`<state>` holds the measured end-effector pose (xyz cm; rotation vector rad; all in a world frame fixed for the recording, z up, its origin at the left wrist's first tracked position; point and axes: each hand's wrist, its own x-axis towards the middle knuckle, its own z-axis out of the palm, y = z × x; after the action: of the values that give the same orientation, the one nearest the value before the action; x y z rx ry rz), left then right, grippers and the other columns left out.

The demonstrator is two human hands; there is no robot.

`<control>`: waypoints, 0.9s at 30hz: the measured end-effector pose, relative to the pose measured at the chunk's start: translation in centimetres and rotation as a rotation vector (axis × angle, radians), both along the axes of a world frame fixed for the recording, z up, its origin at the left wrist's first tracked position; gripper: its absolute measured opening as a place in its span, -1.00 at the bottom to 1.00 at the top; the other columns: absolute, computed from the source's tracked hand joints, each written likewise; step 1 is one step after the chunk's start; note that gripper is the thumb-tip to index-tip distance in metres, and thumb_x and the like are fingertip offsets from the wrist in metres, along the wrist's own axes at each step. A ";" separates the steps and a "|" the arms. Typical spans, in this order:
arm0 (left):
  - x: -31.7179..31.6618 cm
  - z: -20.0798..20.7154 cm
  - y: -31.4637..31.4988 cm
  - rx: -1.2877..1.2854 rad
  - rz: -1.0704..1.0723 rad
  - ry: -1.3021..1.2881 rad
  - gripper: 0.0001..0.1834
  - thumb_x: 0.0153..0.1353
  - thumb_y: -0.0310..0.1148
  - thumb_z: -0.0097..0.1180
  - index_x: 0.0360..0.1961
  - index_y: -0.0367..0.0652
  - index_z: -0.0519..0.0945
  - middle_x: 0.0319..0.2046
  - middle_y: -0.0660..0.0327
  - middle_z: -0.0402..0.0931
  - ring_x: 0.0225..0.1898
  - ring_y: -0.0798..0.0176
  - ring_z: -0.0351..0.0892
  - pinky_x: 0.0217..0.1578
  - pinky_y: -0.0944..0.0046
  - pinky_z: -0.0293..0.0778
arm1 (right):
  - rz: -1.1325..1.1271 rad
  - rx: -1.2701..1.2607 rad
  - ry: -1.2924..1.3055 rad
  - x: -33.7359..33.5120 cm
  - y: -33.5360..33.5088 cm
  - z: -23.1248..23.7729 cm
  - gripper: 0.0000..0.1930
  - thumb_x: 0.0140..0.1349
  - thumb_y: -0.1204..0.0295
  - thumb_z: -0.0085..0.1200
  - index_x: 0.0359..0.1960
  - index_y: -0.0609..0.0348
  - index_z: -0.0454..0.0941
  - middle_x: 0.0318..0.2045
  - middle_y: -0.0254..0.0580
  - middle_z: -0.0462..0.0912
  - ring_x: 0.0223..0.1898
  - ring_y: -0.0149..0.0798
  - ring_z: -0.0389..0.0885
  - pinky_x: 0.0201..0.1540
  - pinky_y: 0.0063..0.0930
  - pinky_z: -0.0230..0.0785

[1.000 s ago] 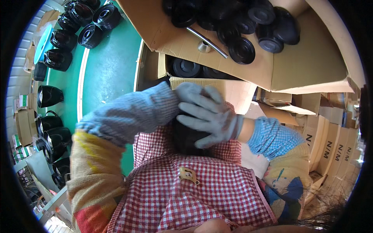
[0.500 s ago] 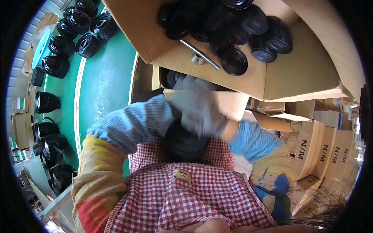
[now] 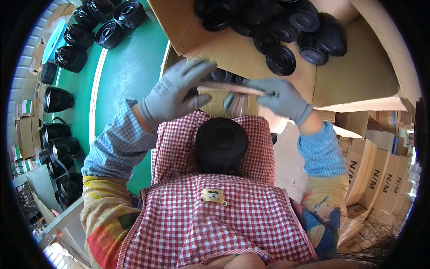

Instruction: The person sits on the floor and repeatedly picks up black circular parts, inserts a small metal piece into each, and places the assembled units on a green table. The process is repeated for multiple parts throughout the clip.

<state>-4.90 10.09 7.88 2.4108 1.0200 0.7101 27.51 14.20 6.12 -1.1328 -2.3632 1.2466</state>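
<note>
Presently, the right hand [image 3: 278, 96] is pinching one end of the tool [image 3: 233, 88]; the left hand [image 3: 175, 92] is holding its fingers spread about the other, contact being unclear. The black part [image 3: 221, 141] is resting on the apron [image 3: 210, 237], over the lap. Caution: one-sided gripping may be inviting a drop onto it; an unsteady lap, tipping.

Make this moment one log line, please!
right hand: holding T-shaped metal tool; left hand: open near it; round black part: on red-white checked cloth
</note>
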 end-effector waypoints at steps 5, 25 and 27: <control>0.9 1.5 -5.8 -0.318 -0.058 0.077 -0.63 0.36 -0.35 0.11 0.12 -0.31 0.56 -0.29 -0.07 0.65 -0.29 -0.07 0.70 -0.26 0.08 0.60 | 0.188 0.015 0.033 -1.1 -4.1 0.4 -0.50 0.10 0.46 0.21 0.15 -0.07 0.66 -0.17 -0.03 0.74 -0.17 -0.03 0.70 -0.04 -0.21 0.51; 4.0 6.4 -9.5 -0.821 0.026 0.389 -0.54 0.35 -0.24 0.07 0.17 -0.26 0.35 -0.48 -0.09 0.60 -0.43 -0.16 0.69 -0.39 -0.08 0.59 | 0.628 0.121 -0.359 -4.8 -1.4 0.7 -0.67 0.08 0.19 0.30 -0.10 -0.09 0.64 -0.24 -0.22 0.72 -0.13 -0.04 0.66 -0.05 -0.13 0.45; 4.2 5.7 -9.2 -0.717 -0.002 0.450 -0.49 0.33 -0.28 0.09 0.22 -0.28 0.31 -0.48 -0.05 0.61 -0.50 -0.12 0.67 -0.46 -0.03 0.58 | 0.712 0.005 -0.507 -5.3 -1.1 2.8 -0.51 0.10 -0.01 0.33 -0.01 -0.08 0.57 -0.16 -0.16 0.72 -0.06 0.01 0.68 0.00 -0.09 0.45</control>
<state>-0.73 0.85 13.58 1.9428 1.1793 -0.2118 22.20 13.06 8.95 -0.6593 -3.3385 1.2309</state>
